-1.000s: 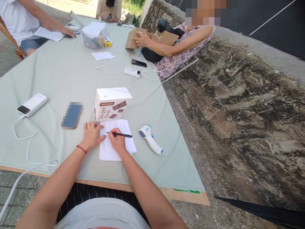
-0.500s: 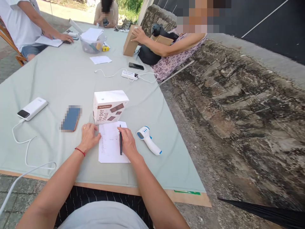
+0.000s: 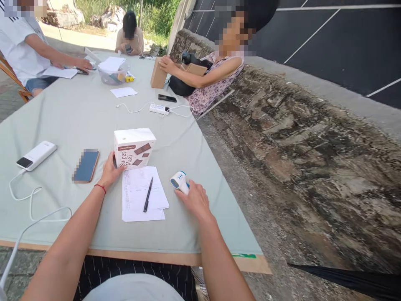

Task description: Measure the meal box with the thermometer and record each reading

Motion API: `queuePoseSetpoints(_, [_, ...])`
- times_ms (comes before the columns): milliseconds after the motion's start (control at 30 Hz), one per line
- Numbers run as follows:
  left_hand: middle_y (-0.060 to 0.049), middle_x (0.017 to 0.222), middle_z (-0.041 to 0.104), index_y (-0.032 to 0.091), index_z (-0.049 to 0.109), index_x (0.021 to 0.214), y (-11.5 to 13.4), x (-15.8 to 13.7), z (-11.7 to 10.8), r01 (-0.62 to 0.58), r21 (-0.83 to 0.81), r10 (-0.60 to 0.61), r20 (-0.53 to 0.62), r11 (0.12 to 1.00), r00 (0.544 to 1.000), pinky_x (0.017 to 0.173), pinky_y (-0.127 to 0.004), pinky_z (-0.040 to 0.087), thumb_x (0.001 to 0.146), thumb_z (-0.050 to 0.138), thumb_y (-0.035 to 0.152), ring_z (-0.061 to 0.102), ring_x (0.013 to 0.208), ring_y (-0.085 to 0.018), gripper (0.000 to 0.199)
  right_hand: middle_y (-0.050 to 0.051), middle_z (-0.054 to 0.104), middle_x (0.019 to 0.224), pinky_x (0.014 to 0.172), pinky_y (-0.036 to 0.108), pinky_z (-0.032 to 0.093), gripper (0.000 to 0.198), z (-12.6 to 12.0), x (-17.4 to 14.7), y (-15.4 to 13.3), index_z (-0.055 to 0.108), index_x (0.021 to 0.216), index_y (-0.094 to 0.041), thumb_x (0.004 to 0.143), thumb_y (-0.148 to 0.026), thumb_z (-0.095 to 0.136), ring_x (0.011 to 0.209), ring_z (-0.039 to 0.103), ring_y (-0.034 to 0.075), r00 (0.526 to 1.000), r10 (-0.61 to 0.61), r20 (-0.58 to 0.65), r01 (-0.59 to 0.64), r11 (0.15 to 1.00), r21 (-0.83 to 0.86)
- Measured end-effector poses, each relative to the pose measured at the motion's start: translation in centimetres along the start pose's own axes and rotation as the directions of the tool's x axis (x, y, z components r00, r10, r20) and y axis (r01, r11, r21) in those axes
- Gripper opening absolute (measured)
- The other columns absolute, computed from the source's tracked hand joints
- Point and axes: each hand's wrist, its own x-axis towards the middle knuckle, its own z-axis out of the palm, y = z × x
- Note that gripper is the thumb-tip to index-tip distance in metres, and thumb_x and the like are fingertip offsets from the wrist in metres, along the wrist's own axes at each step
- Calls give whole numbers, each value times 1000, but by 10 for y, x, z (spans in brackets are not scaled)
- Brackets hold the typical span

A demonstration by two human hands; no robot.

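Observation:
My left hand grips the lower left corner of a white Su-per Meal box, thumb on the printed front and fingers round its left side. The box stands upright on the table at the top edge of some paper sheets. A black pen lies aslant on the sheets. Right of the paper, my right hand is wrapped round the handle of a white and blue infrared thermometer. Its head with the small screen shows; most of the handle is hidden under my fingers.
A phone and a white power bank with a cable lie to the left. Farther off are another power bank, a black phone and a plastic basket. One person holds a cardboard box; two others sit around the table.
My right hand has put the pen down on the paper and moved right onto the thermometer. My left hand has gone from beside the paper onto the box. The view has shifted slightly.

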Motion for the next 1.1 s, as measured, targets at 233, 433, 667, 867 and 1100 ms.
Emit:
queuePoseSetpoints(233, [-14,129,61,18,48,133,11,-18,-4,-36,-31,34,-63,999,997,100,-44,47,89,55,59,58,118,-28,61,7,66,94,72,34,46,46,-3,-23,-33,64,101,-20,75,-57,63,85,58,24,998,-28,-56,60,672,738])
queuePoseSetpoints(433, [-12,115,65,19,54,126,21,-25,-8,-15,213,20,-24,977,1000,92,-44,46,97,39,57,58,106,-29,50,-1,56,67,59,28,41,43,3,-50,-125,61,80,-20,78,-62,63,62,49,15,933,-338,122,-62,182,981])
queuePoseSetpoints(667, [-11,114,64,19,54,123,21,-27,-7,-44,230,40,18,972,999,90,-42,45,98,36,54,56,104,-28,47,-3,54,65,58,27,39,51,21,-38,-153,56,76,-20,71,-70,66,61,47,14,936,-279,213,-135,274,952])
queuePoseSetpoints(867, [-11,113,64,20,53,124,22,-29,-4,-29,241,27,14,970,1000,90,-42,46,98,38,53,57,105,-28,45,-3,53,64,58,27,39,50,24,-41,-151,57,77,-20,72,-69,65,61,46,14,948,-252,194,-118,289,950])
queuePoseSetpoints(1100, [-11,112,64,21,53,125,22,-29,-4,-22,220,18,20,975,1000,90,-43,46,97,40,54,57,105,-29,46,-3,55,64,58,27,41,48,26,-39,-150,58,79,-20,73,-67,65,60,48,14,951,-261,163,-80,303,950])
